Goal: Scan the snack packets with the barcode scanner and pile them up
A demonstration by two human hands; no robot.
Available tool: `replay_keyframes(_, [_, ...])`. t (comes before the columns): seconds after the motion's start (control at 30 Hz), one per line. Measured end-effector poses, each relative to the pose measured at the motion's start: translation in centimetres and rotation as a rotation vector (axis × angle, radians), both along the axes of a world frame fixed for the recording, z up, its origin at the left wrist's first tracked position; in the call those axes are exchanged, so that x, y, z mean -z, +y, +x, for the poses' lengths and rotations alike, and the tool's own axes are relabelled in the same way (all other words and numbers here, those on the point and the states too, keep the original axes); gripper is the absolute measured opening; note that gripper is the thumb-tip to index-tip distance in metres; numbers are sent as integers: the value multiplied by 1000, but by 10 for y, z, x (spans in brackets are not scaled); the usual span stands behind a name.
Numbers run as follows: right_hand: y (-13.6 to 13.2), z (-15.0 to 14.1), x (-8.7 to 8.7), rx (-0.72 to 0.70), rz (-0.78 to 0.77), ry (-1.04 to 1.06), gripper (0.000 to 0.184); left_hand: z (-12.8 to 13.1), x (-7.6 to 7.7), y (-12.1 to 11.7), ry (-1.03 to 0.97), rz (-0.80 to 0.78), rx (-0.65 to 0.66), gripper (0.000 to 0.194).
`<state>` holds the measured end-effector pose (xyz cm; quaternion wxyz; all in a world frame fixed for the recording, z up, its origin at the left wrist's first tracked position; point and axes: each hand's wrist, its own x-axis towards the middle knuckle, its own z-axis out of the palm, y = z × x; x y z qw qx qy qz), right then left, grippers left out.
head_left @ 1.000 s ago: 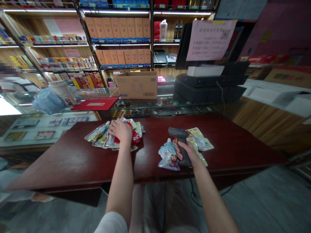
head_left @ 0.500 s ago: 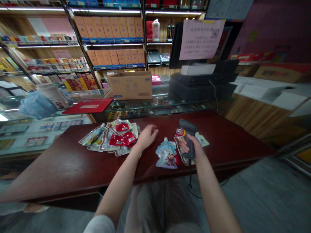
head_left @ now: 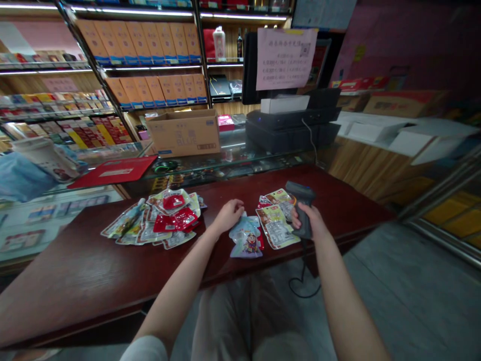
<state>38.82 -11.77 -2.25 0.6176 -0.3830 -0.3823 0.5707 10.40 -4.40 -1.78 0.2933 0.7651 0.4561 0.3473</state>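
My right hand [head_left: 311, 223] is closed around the grip of a dark barcode scanner [head_left: 301, 196], held just above several flat snack packets [head_left: 276, 220] on the dark red table [head_left: 93, 265]. My left hand [head_left: 228, 215] rests with curled fingers on the top corner of a pale blue cartoon pouch [head_left: 247, 237] lying between my arms. A spread pile of red and clear snack packets [head_left: 161, 219] lies to the left of that hand. The scanner's cable [head_left: 302, 281] hangs off the table's near edge.
Behind the table runs a glass counter [head_left: 233, 155] with a cardboard box [head_left: 184, 133], a red mat [head_left: 108, 172] and a black register [head_left: 293, 128] carrying a paper notice. Shelves of boxed goods fill the back wall. Wooden panelling stands at the right.
My left hand has left the pile of packets and moved right onto the blue pouch. The scanner hand has shifted a little right and up. The view has swung rightward.
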Motion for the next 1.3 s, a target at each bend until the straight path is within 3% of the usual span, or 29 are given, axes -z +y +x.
replay_keyframes(0.23, [-4,7,7,93,-3,54,41,63,-9,14,213,35,63,21])
replay_keyframes(0.47, [-5,8,9,106,2,84,43,122,-17,24,468,-90,-40,38])
replay_keyframes(0.73, [-6,8,11,134,16,136,43,144,-11,31,577,-85,-150,56])
replay_keyframes(0.93, [-6,8,9,127,6,161,43,150,-15,46,621,-145,-121,61])
replay_keyframes(1.13, [-5,9,10,129,24,173,42,149,-11,59,463,-139,-141,48])
replay_keyframes(1.3, [-4,9,11,111,18,187,44,141,-1,69,13,-193,-192,40])
